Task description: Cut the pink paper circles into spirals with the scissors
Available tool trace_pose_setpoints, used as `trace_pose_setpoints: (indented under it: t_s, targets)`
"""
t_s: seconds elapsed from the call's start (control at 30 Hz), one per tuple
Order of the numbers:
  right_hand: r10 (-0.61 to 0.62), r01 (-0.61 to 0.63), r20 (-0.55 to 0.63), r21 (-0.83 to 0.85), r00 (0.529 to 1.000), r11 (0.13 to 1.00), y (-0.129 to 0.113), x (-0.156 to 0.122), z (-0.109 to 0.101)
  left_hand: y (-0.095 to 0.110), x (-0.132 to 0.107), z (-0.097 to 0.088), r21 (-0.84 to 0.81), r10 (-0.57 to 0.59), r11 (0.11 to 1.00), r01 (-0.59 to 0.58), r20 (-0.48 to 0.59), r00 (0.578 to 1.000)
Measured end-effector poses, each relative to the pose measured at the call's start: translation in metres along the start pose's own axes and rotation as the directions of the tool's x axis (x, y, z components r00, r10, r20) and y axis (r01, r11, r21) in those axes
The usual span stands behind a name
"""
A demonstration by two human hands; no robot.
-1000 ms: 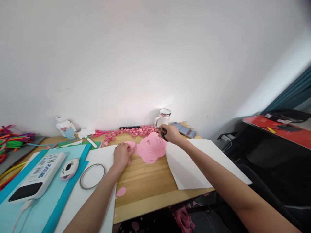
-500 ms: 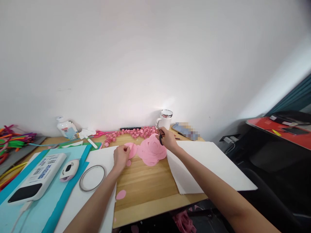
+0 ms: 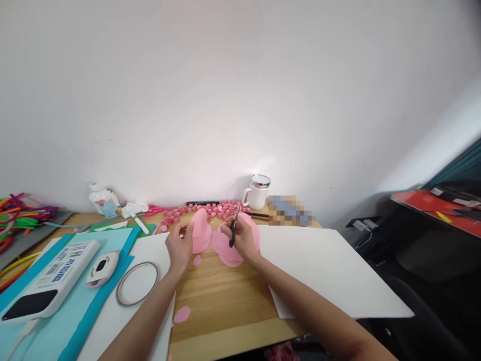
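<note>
Scissors [image 3: 233, 232], blades pointing toward the back edge of the wooden table [image 3: 221, 303], sit in the loosely curled right hand [image 3: 244, 239] over a pink paper pile [image 3: 228, 255], while the left hand [image 3: 179, 246], nearly closed, pinches a bent pink paper disc [image 3: 202, 231] beside it, before small pink rolls [image 3: 224, 208] along that edge.

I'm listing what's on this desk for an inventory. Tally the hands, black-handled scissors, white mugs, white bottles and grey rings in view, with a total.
Left hand and right hand: 2
Black-handled scissors: 1
White mug: 1
White bottle: 1
Grey ring: 1
Total: 6
</note>
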State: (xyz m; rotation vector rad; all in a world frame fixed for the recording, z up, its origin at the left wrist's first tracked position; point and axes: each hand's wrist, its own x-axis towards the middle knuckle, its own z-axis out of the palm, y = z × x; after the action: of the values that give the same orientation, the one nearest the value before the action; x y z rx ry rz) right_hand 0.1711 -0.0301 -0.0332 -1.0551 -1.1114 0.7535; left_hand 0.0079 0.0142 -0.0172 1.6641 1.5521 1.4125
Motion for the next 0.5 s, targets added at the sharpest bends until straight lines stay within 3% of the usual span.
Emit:
trace_pose_setpoints:
  t_s: [0.07, 0.13, 0.2, 0.3, 0.4, 0.43, 0.5]
  targets:
    - [0.043, -0.045, 0.030, 0.059, 0.999, 0.997, 0.006, 0.000, 0.000, 0.007, -0.004, 0.001, -0.231, 0.022, 0.973, -0.023, -0.006, 1.000]
    - [0.088, -0.098, 0.076, 0.130, 0.993, 0.987, 0.009, 0.000, 0.000, 0.012, -0.007, 0.003, -0.384, 0.007, 0.923, 0.032, 0.099, 0.995]
    - [0.125, -0.137, 0.082, 0.174, 0.989, 0.975, 0.011, -0.001, 0.000, 0.013, -0.009, 0.005, -0.437, 0.001, 0.894, 0.099, 0.223, 0.975]
    - [0.129, -0.133, 0.040, 0.126, 0.991, 0.983, 0.010, -0.001, -0.003, 0.012, -0.011, 0.006, -0.409, 0.031, 0.898, 0.161, 0.424, 0.905]
    - [0.067, -0.069, 0.041, 0.029, 0.997, 0.997, 0.006, -0.002, -0.007, 0.011, -0.013, 0.006, -0.265, 0.000, 0.942, 0.206, 0.614, 0.789]
    - [0.049, -0.049, 0.055, 0.014, 0.997, 0.999, 0.004, -0.003, -0.008, 0.011, -0.013, 0.006, -0.221, -0.020, 0.953, 0.206, 0.636, 0.771]
    - [0.037, -0.040, 0.112, 0.024, 0.993, 0.999, -0.002, -0.005, -0.008, 0.012, -0.014, 0.005, -0.217, -0.021, 0.958, 0.185, 0.592, 0.805]
